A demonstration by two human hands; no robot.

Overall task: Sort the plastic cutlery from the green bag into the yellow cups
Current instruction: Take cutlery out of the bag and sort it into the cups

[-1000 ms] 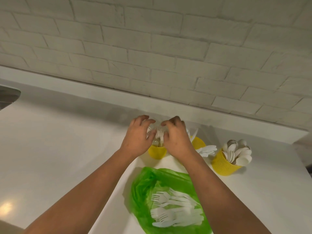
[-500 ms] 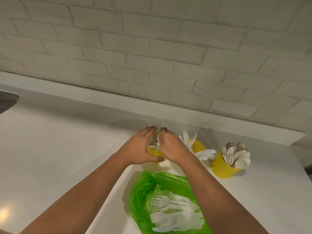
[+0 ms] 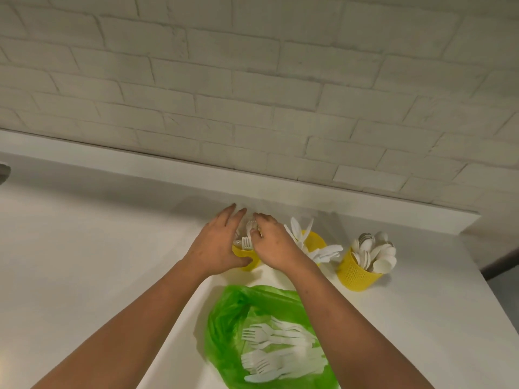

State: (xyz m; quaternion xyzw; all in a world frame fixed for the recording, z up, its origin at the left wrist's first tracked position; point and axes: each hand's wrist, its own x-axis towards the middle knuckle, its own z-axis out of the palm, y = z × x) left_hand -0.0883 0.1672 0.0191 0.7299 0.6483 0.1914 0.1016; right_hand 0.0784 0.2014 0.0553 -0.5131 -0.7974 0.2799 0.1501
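Left hand (image 3: 216, 248): grip wrapped round the left yellow cup (image 3: 250, 261), thumb across its front.
Right hand (image 3: 276, 245): grip pinching the forks (image 3: 247, 242) standing in that cup.
Middle cup (image 3: 314, 241): knives (image 3: 325, 252), fanned out.
Right cup (image 3: 355, 272): spoons (image 3: 375, 254).
Green bag (image 3: 233, 313): spread on the worktop (image 3: 84, 248) nearer the person, loose forks (image 3: 275, 349) lying on it.

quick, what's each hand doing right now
Left hand: grips the leftmost yellow cup, thumb across its front.
Right hand: fingers curled on the forks in that cup.
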